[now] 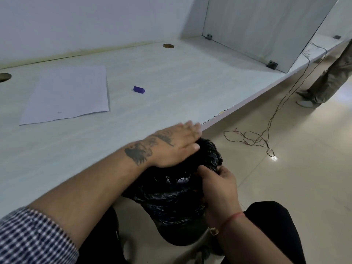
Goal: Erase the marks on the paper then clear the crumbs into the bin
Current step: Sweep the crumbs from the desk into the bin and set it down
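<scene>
Left hand: the left hand [177, 147] lies flat with its fingers straight and close together at the edge of the table [162, 77]; its fingertips stick out over the bin [177, 197]

Right hand: the right hand [219, 181] pinches the black bag at the rim of the bin, just under the left hand

Bin: lined with a shiny black bag; it sits below the table edge, between the person's knees

Paper: the paper [66, 94] lies flat on the table, far past the left hand, up and to its left

Eraser: the purple eraser [139, 89] lies on the table beyond the left hand, just right of the paper, not touching it

Floor: a thin wire [266, 134] lies in loops to the right of both hands
</scene>
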